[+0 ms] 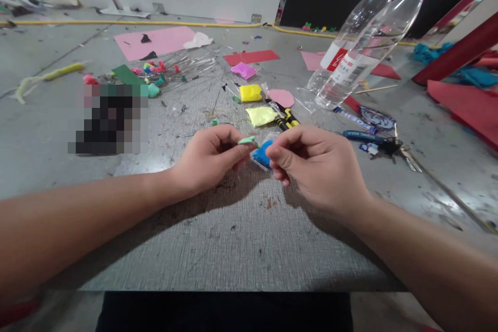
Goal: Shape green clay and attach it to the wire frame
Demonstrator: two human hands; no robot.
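Over the near middle of the grey table, my left hand (212, 158) is closed, with thumb and forefinger pinching a small flat piece of light green clay (246, 140). Close by on the right, my right hand (321, 166) is also closed, its thumb pressed to the forefinger; whatever lies between those fingertips is hidden. A blue clay packet (262, 155) in clear wrap shows between the two hands, partly behind my right fingertips. I cannot tell whether they touch it. Just beyond lie a pale yellow packet (261, 115), a bright yellow packet (250, 93) and a purple packet (244, 70).
Two clear bottles (350, 70) stand at the back right. Keys with a blue strap (365, 136) lie right of my right hand. A blurred-out dark object (111, 119) is at left, near metal sticks (190, 66) and pink paper (155, 44). The table's edge is near me.
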